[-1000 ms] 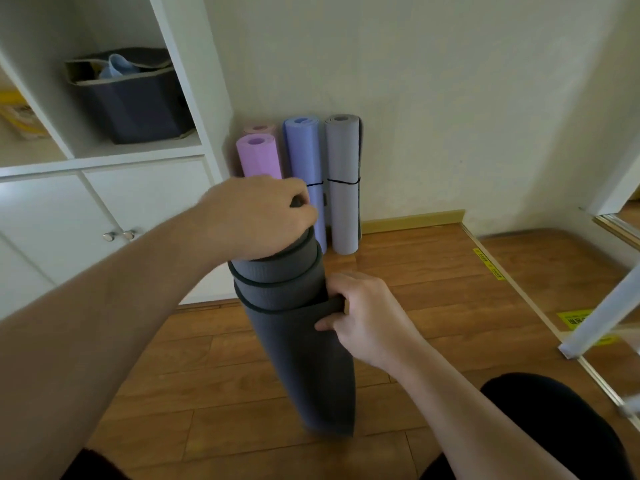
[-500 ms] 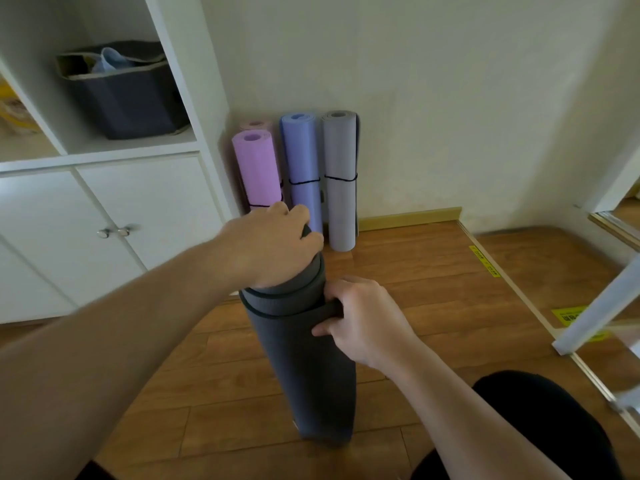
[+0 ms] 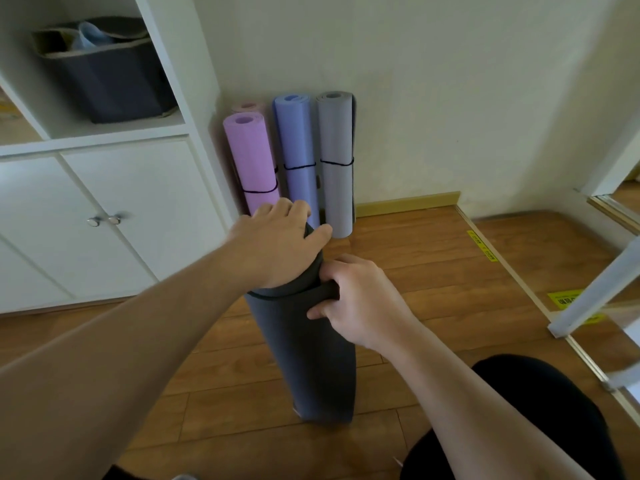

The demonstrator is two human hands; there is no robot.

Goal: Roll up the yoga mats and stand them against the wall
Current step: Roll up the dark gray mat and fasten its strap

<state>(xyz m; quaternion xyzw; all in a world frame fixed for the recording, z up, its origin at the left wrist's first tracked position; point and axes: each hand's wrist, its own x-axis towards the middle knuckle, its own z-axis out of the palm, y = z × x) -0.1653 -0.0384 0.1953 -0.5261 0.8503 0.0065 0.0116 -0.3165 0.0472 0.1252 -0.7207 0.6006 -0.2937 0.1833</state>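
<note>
Against the cream wall [image 3: 433, 98], beside a white cabinet [image 3: 114, 216] with a dark storage bin [image 3: 110, 81] on its open shelf, four rolled yoga mats stand upright in the corner: a grey mat [image 3: 336, 161], a blue mat [image 3: 298, 150], a purple mat [image 3: 251, 161] and, mostly hidden behind it, a pink mat [image 3: 247, 106]. Three of them show a thin black band around the middle. On the wooden floor [image 3: 433, 271] in front of them stands a dark grey rolled mat [image 3: 311, 358], upright with a slight lean, well short of the wall. The left hand [image 3: 277, 244] lies over its top end, palm down, fingers [image 3: 294, 209] spread and fairly straight across the roll's opening, thumb reaching over the rim on the right. Just below, the right hand [image 3: 360, 299] grips the mat's loose outer edge near the top, fingers [image 3: 341, 268] curled around the flap and thumb pressed underneath it, pinching it against the roll.
</note>
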